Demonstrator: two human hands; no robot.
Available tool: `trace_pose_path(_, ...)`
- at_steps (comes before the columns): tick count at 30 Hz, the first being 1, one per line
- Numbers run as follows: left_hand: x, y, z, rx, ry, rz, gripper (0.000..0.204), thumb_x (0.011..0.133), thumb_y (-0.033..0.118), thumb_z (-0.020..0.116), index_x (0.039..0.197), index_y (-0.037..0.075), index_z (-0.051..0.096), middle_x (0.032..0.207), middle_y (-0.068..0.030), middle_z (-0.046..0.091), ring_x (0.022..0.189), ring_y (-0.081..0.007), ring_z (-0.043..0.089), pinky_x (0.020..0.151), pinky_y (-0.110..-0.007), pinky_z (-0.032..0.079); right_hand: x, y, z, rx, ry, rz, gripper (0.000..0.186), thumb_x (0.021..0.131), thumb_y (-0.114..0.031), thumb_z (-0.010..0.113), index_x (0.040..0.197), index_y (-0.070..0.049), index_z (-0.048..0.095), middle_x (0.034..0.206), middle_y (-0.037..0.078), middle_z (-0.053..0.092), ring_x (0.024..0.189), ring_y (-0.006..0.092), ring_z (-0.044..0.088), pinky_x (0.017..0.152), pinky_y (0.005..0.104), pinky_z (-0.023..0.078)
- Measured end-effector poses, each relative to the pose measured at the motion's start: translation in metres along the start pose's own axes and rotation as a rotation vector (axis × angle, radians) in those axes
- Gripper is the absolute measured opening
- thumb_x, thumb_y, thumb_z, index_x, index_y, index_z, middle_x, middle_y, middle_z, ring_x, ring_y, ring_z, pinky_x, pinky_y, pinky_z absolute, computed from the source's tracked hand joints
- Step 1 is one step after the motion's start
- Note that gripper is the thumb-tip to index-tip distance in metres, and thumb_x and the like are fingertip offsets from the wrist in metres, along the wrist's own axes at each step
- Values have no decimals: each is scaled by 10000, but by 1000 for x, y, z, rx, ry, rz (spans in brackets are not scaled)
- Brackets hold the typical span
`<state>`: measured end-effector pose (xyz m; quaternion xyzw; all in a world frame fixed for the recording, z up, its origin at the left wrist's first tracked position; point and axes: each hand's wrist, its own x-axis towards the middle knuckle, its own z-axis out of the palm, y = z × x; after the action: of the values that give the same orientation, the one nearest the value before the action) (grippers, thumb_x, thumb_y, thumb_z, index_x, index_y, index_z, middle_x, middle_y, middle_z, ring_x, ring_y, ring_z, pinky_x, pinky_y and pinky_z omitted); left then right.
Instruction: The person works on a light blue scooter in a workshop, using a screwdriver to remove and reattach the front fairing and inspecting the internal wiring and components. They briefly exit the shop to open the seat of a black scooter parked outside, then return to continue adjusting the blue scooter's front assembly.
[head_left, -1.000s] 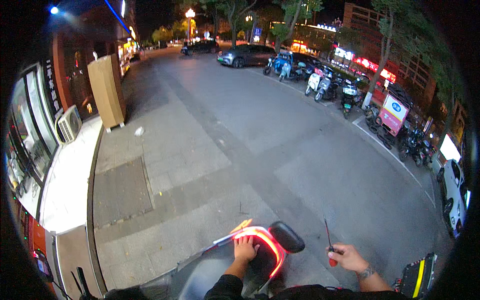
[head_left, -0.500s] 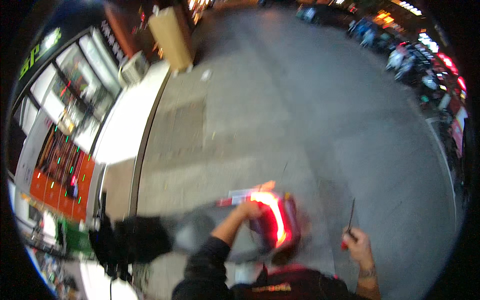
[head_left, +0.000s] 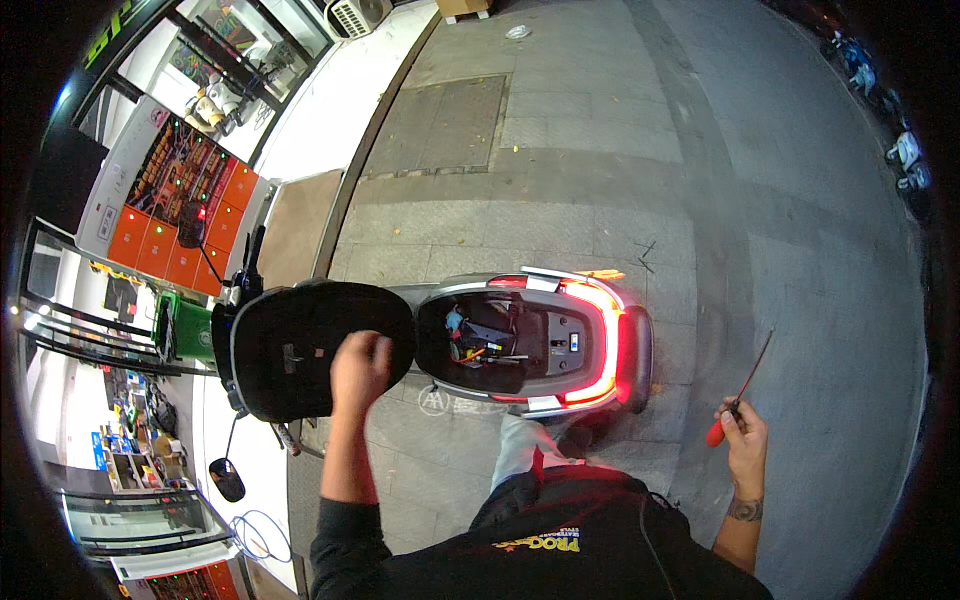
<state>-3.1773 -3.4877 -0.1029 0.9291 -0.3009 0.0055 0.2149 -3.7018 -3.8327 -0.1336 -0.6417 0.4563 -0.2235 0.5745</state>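
A scooter stands crosswise before me, its seat (head_left: 275,345) tipped up to the left with the black underside showing. My left hand (head_left: 360,372) is in front of that underside, fingers curled; anything inside them is hidden. To the seat's right lies the open storage bin (head_left: 540,340), with small tools and a blue item (head_left: 455,322) in it. Around the scooter's rear end a red tail light (head_left: 608,340) glows. Off to the right, apart from the scooter, my right hand (head_left: 745,435) grips a screwdriver (head_left: 716,432) by its red handle, its long thin shaft pointing up and away.
Scooter mirrors (head_left: 227,480) and handlebar lie left of the seat. Beyond them stand a green bin (head_left: 188,328), an orange-and-grey cabinet (head_left: 165,215) and a lit shopfront with a raised step (head_left: 345,90). Grey paving (head_left: 590,235) spreads ahead; parked scooters (head_left: 905,155) line the far right.
My left hand has moved left, from beside the tail light to the raised seat. My right hand still holds the screwdriver. The view has tilted down and sharpened; the storage bin now shows clearly.
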Motion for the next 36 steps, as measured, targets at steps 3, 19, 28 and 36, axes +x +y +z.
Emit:
trace_pose_path(3, -15, -57, 119, 105, -558, -176, 418, 979, 377, 720, 1204, 28, 765, 1213, -232, 758, 1126, -415, 725, 980, -483, 574, -2, -9, 9, 6, -4, 72, 283, 1051, -119, 687, 1263, 69, 681, 1101, 66, 717, 1043, 165, 685, 951, 329, 546)
trace_pose_path(19, -6, -142, 399, 110, -939, -150, 358, 1001, 405, 670, 1189, 111, 749, 1151, -184, 783, 1056, -381, 760, 946, -547, 586, -100, -32, 51, -198, 490, 278, 285, 1075, -93, 628, 1310, 69, 642, 1047, 87, 697, 991, 186, 671, 934, 346, 540)
trace_pose_path(28, -61, -217, 694, -147, -994, -993, 469, 982, 396, 676, 1322, 77, 720, 1355, -188, 710, 1221, -365, 696, 1011, -498, 567, -91, -32, 117, -586, 486, 508, 527, 1111, -406, 625, 1309, 80, 676, 1143, 188, 763, 991, 244, 671, 938, 383, 531)
trace_pose_path(36, -67, -198, 671, -517, -914, -1124, 258, 1028, 225, 562, 1152, 75, 731, 1074, -163, 738, 891, -313, 717, 708, -459, 632, -81, -36, 107, -379, 530, 390, 453, 1107, -380, 650, 1245, 50, 685, 1107, 117, 740, 963, 191, 645, 909, 351, 524)
